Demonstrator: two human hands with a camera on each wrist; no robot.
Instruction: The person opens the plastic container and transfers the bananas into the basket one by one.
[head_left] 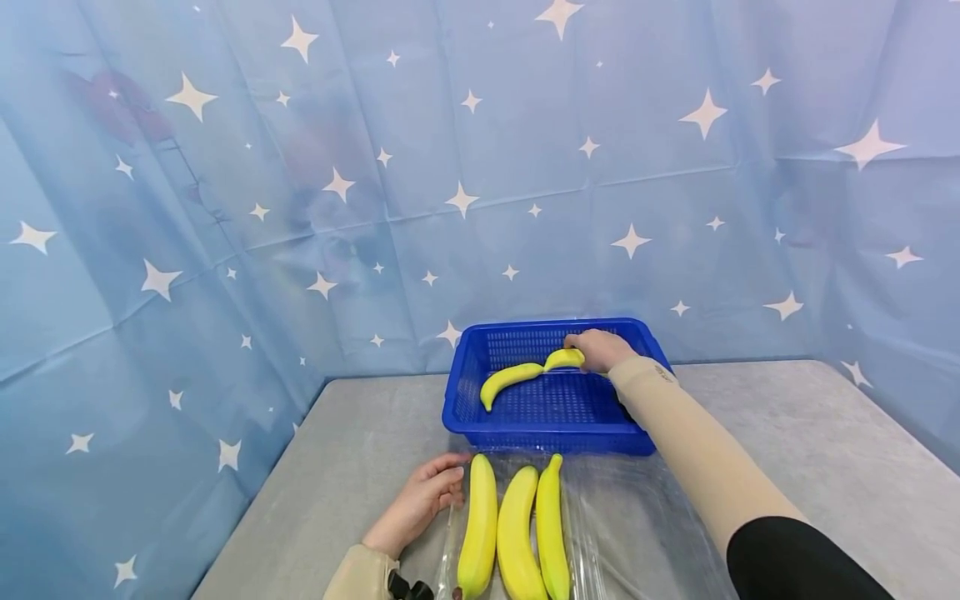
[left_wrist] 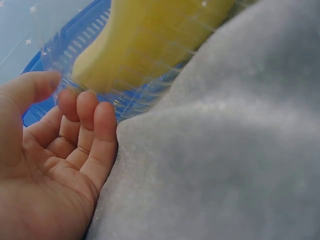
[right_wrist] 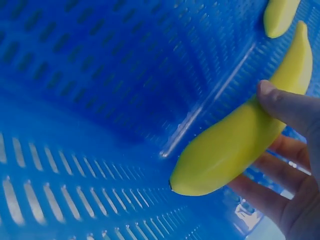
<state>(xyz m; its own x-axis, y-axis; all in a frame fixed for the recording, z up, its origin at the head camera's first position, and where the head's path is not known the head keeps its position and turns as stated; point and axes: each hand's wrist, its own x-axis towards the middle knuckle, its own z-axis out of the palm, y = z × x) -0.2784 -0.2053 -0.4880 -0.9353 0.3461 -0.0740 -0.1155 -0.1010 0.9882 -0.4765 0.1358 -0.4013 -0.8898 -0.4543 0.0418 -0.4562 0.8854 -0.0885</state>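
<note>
Inside the blue basket (head_left: pixel 525 437), my right hand (head_left: pixel 602 350) grips a yellow banana (right_wrist: pixel 232 145), thumb on one side and fingers on the other. A second banana (head_left: pixel 510 381) lies on the basket floor to its left. Nearer me, a clear plastic bag (head_left: pixel 622 517) is spread on the table with three bananas in it: a left one (head_left: pixel 477 525), a middle one (head_left: pixel 517 533) and a right one (head_left: pixel 551 529). My left hand (head_left: pixel 423 500) is at the bag's upper left edge, pinching the thin plastic between thumb and fingertips (left_wrist: pixel 86 107).
The grey table (head_left: pixel 810 450) extends to both sides of the basket. A blue curtain (head_left: pixel 450 167) with white stars hangs behind it and along the left side. The bag's far edge lies close against the basket's front.
</note>
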